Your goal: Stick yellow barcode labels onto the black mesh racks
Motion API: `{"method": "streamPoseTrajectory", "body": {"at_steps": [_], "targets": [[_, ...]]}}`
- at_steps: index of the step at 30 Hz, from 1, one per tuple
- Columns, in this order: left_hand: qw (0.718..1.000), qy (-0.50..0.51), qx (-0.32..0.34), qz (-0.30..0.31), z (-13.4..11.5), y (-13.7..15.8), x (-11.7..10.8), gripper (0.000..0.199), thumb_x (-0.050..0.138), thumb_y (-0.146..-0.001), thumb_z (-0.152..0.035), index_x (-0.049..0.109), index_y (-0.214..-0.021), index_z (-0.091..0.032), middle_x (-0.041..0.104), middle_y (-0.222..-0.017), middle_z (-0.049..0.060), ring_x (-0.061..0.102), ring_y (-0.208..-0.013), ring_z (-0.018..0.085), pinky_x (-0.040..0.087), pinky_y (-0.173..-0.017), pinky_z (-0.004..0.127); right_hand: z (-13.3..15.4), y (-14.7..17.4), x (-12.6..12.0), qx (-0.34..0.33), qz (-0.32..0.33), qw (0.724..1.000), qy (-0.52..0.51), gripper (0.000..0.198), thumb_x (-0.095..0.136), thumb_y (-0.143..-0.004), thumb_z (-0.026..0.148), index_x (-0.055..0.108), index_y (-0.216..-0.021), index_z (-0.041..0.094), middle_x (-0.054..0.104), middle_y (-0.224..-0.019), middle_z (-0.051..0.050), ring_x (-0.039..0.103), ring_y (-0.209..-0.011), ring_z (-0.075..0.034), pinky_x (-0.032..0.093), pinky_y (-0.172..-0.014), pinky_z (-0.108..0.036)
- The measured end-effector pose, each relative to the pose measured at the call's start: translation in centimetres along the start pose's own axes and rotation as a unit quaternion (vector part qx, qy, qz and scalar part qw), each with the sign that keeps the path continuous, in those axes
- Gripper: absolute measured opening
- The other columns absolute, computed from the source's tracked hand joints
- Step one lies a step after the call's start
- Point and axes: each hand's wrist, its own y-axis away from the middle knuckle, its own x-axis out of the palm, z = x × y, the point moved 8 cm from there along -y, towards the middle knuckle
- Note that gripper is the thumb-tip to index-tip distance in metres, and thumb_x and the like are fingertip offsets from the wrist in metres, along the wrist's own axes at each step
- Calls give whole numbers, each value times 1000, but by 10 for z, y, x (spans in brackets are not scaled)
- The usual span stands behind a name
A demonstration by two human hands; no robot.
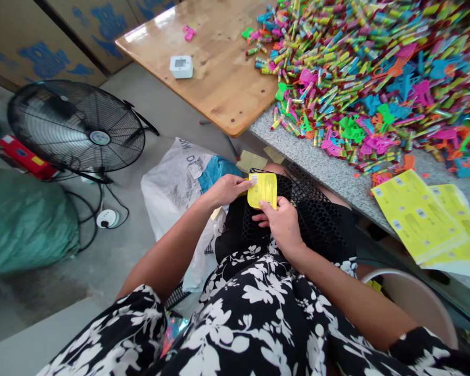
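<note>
Over my lap, a small yellow printed label (267,188) with rounded corners is pinched in both hands. My left hand (229,189) is closed on its left edge, thumb and fingers pressed together. From below, my right hand (282,223) grips its bottom edge with the thumb on top. Beneath the label lies a black mesh basket (317,216) across my thighs, partly covered by my hands. Sheets of yellow labels (419,214) lie at the front edge of the grey stone tabletop (293,149) to my right.
Small colourful plastic pieces and tubes (348,78) are heaped on the tabletop. A white digital timer (181,67) sits on the wooden table (219,89). At left stand a black fan (78,128) and a green sack (27,222). A white plastic bag (160,183) and a bin (419,297) flank me.
</note>
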Motion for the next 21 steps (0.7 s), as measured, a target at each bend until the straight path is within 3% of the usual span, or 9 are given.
{"method": "streamPoseTrajectory", "body": {"at_steps": [8,11,15,18,21], "targets": [[1000,7,-9,-24,3,-1,2,58,64,-84,-71,54,-61,-19,35,-60,-3,29,-57,12,18,-53,30,-1,0,1,14,16,999,-27,23,63,-97,38,59,-108,18,82,-99,-10,80,-65,-20,56,-45,-21],[999,9,-6,-30,7,-3,4,58,62,-85,-72,54,-62,-19,34,-60,-3,28,-58,12,17,-53,30,-2,3,0,34,26,999,-22,20,60,-99,37,58,-106,19,82,-91,-8,79,-64,-18,55,-47,-20],[999,18,-3,-36,13,-5,6,60,61,-85,-74,52,-61,-19,36,-60,-3,30,-58,12,18,-54,30,6,7,-11,29,53,993,99,21,54,-102,40,63,-100,20,77,-68,-2,73,-54,-17,49,-45,-22],[999,12,-8,-38,14,-4,6,61,61,-84,-75,54,-61,-18,38,-61,-3,32,-59,12,19,-55,30,32,8,-28,-83,17,942,324,34,57,-102,48,68,-83,22,71,-61,-2,70,-55,-19,53,-57,-27],[999,17,-7,-32,12,-2,5,61,59,-85,-75,55,-63,-18,40,-62,-3,34,-60,12,20,-55,29,63,15,-27,-247,-51,853,458,33,54,-105,44,75,-93,21,80,-88,-8,76,-84,-24,58,-83,-35]]}}
